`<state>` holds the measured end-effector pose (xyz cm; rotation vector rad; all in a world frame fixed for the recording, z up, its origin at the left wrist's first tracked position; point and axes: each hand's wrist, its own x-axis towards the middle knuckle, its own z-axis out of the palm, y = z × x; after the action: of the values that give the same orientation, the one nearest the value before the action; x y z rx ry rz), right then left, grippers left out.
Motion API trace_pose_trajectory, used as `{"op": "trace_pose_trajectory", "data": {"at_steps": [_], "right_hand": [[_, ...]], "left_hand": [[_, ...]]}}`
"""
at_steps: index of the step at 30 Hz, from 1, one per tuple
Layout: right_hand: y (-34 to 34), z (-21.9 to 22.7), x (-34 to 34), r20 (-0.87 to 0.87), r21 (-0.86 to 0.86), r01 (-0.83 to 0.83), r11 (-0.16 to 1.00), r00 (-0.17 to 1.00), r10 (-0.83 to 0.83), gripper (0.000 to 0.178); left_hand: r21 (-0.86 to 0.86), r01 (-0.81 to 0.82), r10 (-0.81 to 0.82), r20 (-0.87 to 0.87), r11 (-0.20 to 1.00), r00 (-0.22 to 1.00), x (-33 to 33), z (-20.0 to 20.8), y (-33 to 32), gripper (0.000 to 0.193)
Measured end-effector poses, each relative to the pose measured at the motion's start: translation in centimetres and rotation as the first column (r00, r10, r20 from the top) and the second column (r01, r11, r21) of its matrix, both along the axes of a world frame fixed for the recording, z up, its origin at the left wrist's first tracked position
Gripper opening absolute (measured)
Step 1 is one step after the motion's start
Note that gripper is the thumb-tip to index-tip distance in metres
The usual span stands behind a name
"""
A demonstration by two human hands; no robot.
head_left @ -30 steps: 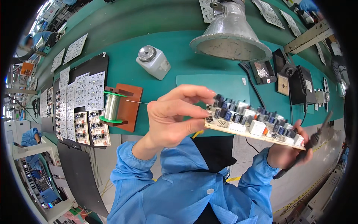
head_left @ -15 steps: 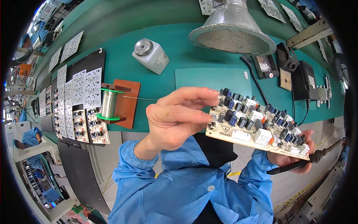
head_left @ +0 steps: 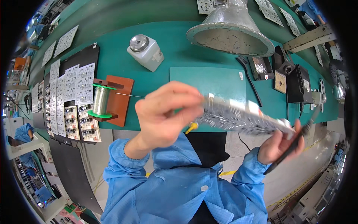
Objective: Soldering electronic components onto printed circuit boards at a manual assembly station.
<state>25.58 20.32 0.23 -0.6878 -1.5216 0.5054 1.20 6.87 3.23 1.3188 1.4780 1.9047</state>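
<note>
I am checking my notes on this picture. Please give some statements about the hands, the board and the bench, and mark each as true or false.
1. Both hands hold the circuit board. True: the left hand grips one end, the right hand supports the other.
2. The board lies flat on the green mat. False: it is held up in the air.
3. The right hand also holds a dark soldering iron. True.
4. The solder spool lies on the white bottle. False: it sits on a brown stand.

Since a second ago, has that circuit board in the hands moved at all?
Yes. The circuit board has flipped: its component side showed before, now its soldered underside shows. It sits lower against the green mat, gripped by left hand and right hand.
</note>
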Motion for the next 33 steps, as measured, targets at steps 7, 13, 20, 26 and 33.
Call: {"op": "trace_pose_trajectory", "data": {"at_steps": [7, 13, 20, 26, 33], "right_hand": [[0.6, -3.0, -0.3, 0.494, -0.297, 0.021, 0.955, 0.859, 0.135, 0.055], [2.5, -3.9, 1.3, 0.594, -0.058, -0.139, 0.989, 0.791, 0.146, 0.05], [6.3, -2.6, 0.6, 0.566, -0.247, -0.115, 0.962, 0.789, 0.24, 0.038], [5.4, -0.9, 0.2, 0.267, -0.288, -0.388, 0.876, 0.846, 0.462, 0.044], [6.2, 2.6, -5.6, 0.23, -0.485, -0.589, 0.646, 0.627, 0.745, 0.035]], "left_hand": [[-0.403, -0.096, 0.161, 0.131, 0.91, 0.978, -1.0, -5.5, 3.2, 0.014], [-0.162, -0.359, 0.219, -0.549, 0.919, 0.807, -2.0, -6.2, 0.4, 0.019], [-0.225, -0.308, 0.157, -0.51, 0.925, 0.846, -2.2, -7.4, -0.5, 0.014], [-0.342, -0.184, 0.164, -0.089, 0.922, 0.983, -2.1, -4.8, 0.6, 0.01], [-0.398, -0.136, 0.135, -0.029, 0.907, 0.99, -2.5, -5.8, 3.6, 0.008]]}}
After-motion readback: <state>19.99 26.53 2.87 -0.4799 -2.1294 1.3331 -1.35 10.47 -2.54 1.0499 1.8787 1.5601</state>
